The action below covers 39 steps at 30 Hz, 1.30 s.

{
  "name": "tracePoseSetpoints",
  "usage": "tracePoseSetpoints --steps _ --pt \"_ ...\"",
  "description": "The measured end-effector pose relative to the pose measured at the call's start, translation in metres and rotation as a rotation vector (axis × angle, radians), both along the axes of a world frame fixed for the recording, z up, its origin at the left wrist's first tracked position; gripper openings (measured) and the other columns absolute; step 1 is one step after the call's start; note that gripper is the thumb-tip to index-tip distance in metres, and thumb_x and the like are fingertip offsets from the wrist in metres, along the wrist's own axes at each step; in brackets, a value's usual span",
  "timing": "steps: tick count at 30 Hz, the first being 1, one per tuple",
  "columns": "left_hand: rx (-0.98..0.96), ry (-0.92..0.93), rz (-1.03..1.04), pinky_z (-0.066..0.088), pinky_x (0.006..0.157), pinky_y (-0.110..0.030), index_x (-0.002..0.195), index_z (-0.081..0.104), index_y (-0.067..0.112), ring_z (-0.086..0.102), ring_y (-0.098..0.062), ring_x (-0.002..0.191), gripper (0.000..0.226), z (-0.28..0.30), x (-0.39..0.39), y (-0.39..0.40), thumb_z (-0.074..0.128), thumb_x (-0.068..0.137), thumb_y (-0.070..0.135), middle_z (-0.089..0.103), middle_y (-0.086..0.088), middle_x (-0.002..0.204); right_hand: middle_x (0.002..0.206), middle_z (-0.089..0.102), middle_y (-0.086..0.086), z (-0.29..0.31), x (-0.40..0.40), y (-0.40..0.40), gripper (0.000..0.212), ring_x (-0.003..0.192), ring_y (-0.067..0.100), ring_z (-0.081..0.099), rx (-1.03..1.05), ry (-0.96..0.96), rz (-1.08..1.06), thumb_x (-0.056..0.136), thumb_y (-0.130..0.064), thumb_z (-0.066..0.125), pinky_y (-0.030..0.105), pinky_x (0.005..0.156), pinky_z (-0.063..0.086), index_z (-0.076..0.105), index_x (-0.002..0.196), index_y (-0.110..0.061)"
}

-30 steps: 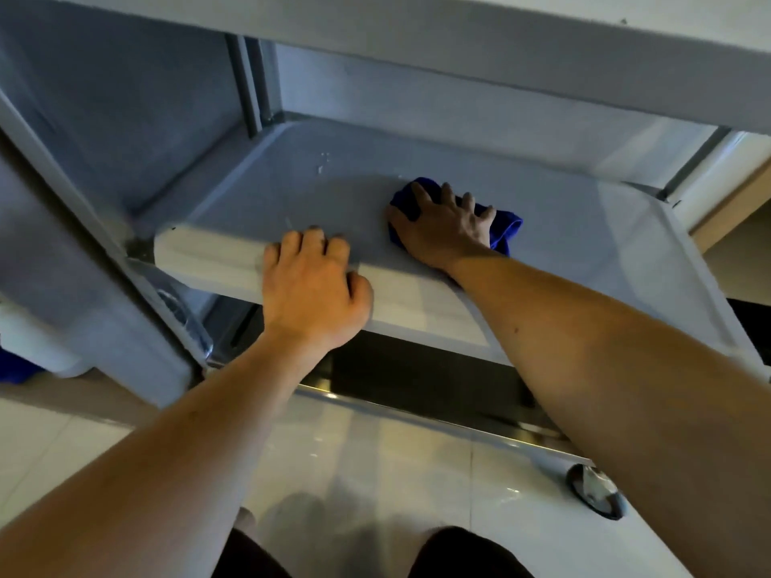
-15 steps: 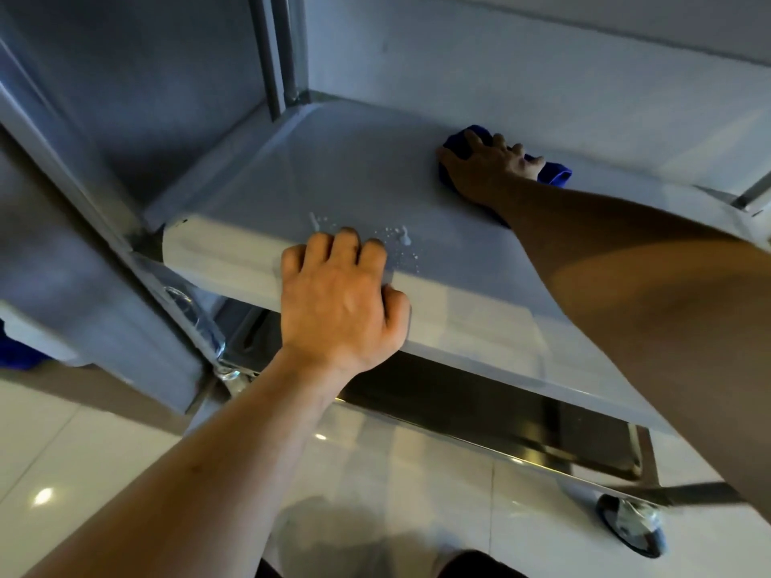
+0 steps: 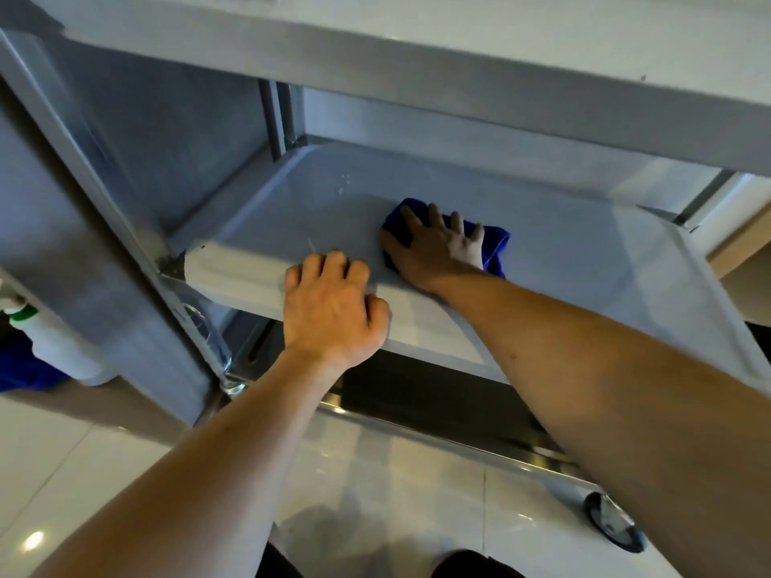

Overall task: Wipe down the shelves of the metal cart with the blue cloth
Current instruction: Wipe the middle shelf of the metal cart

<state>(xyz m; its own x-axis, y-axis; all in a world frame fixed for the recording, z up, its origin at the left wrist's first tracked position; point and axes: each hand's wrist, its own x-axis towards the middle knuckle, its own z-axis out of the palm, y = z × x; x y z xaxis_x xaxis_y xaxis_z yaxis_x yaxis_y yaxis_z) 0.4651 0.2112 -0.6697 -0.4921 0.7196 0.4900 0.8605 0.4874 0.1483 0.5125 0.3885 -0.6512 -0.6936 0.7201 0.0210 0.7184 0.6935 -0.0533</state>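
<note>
The metal cart's middle shelf [image 3: 584, 252] is a grey tray with a raised rim. My right hand [image 3: 434, 248] presses flat on the blue cloth [image 3: 496, 244] near the shelf's front middle; the cloth is bunched under the palm and shows past the fingers. My left hand [image 3: 333, 306] grips the shelf's front edge just left of the right hand, fingers curled over the rim. A few water droplets [image 3: 344, 183] sit further back on the shelf. The top shelf [image 3: 459, 77] overhangs above.
A lower shelf [image 3: 438, 394] lies in shadow beneath. A caster wheel [image 3: 613, 525] stands on the glossy tiled floor at the right. A white spray bottle [image 3: 50, 340] with a green collar and something blue sit at far left, beyond the cart's post [image 3: 125, 227].
My right hand has pulled the blue cloth from the back of the shelf toward the front. My left hand has kept its grip on the front edge. The view has tilted up.
</note>
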Motion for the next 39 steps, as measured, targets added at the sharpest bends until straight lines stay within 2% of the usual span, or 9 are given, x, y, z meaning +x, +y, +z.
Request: tracePoseSetpoints --steps 5,8,11,14,18,23,29,32,39 --pt "0.012 -0.222 -0.106 0.045 0.089 -0.043 0.086 0.063 0.016 0.054 -0.023 0.094 0.027 0.013 -0.006 -0.010 0.043 0.086 0.034 0.057 -0.002 0.093 0.169 -0.003 0.002 0.000 0.033 -0.049 0.077 0.153 0.035 -0.003 -0.076 0.013 0.055 0.090 -0.081 0.009 0.065 0.117 -0.006 0.003 0.158 -0.045" --pt "0.029 -0.448 -0.167 0.048 0.086 -0.046 0.085 0.068 0.009 0.055 -0.024 0.090 0.016 0.020 -0.016 -0.016 0.054 0.090 0.015 0.060 -0.006 0.091 0.169 -0.003 0.002 0.005 0.038 -0.069 0.076 0.153 0.036 -0.003 -0.082 -0.006 0.060 0.091 -0.080 0.007 0.065 0.117 -0.005 0.003 0.158 -0.045" --pt "0.106 -0.536 -0.128 0.050 0.090 -0.043 0.095 0.074 0.009 0.060 -0.023 0.094 0.016 0.021 -0.025 -0.032 0.059 0.090 0.009 0.068 -0.009 0.098 0.169 0.000 0.004 0.007 0.034 -0.087 0.076 0.152 0.039 0.000 -0.068 -0.007 0.090 0.091 -0.079 0.006 0.067 0.116 -0.003 0.006 0.158 -0.044" --pt "0.216 -0.497 0.008 0.049 0.098 -0.042 0.117 0.070 0.009 0.059 -0.025 0.107 0.029 0.015 -0.038 -0.049 0.063 0.088 0.009 0.067 -0.011 0.113 0.169 0.002 0.007 0.006 0.025 -0.106 0.078 0.151 0.042 0.002 -0.064 0.004 0.135 0.091 -0.079 0.005 0.068 0.114 -0.003 0.006 0.158 -0.041" --pt "0.282 -0.528 0.141 0.045 0.104 -0.044 0.126 0.063 0.009 0.054 -0.030 0.119 0.038 0.011 -0.056 -0.056 0.059 0.088 0.008 0.062 -0.015 0.125 0.169 0.003 0.009 0.006 0.003 -0.128 0.076 0.151 0.043 0.002 -0.060 0.009 0.197 0.093 -0.076 0.006 0.068 0.114 -0.004 0.007 0.159 -0.040" --pt "0.299 -0.481 0.192 0.028 0.094 -0.011 0.123 0.065 0.011 0.055 -0.021 0.114 0.033 0.011 -0.072 -0.056 0.055 0.092 0.006 0.064 -0.009 0.120 0.169 0.004 0.010 0.004 -0.026 -0.131 0.073 0.150 0.045 0.004 -0.050 -0.002 0.233 0.094 -0.073 0.008 0.070 0.113 -0.001 0.008 0.159 -0.040" --pt "0.281 -0.396 0.204 0.042 0.102 -0.036 0.120 0.067 0.014 0.056 -0.024 0.116 0.027 0.017 -0.087 -0.048 0.053 0.097 0.015 0.067 -0.008 0.119 0.169 -0.003 0.006 -0.001 -0.062 -0.102 0.079 0.152 0.041 -0.004 -0.093 0.010 0.202 0.088 -0.082 0.013 0.069 0.113 -0.010 0.004 0.158 -0.045" --pt "0.214 -0.349 0.246 0.045 0.098 -0.048 0.111 0.072 0.018 0.061 -0.028 0.106 0.026 0.020 -0.095 -0.036 0.054 0.092 0.020 0.071 -0.007 0.109 0.169 -0.003 0.005 -0.004 -0.078 -0.077 0.081 0.152 0.040 -0.005 -0.108 0.042 0.168 0.088 -0.083 0.016 0.068 0.113 -0.011 0.005 0.158 -0.044" --pt "-0.100 -0.125 0.357 0.040 0.083 -0.046 0.096 0.064 0.018 0.056 -0.036 0.098 0.037 0.019 -0.092 -0.011 0.039 0.077 0.038 0.060 -0.010 0.098 0.169 0.007 0.005 0.001 -0.121 -0.006 0.078 0.151 0.039 0.004 -0.054 0.020 0.106 0.091 -0.080 0.017 0.069 0.115 -0.002 0.012 0.158 -0.042"
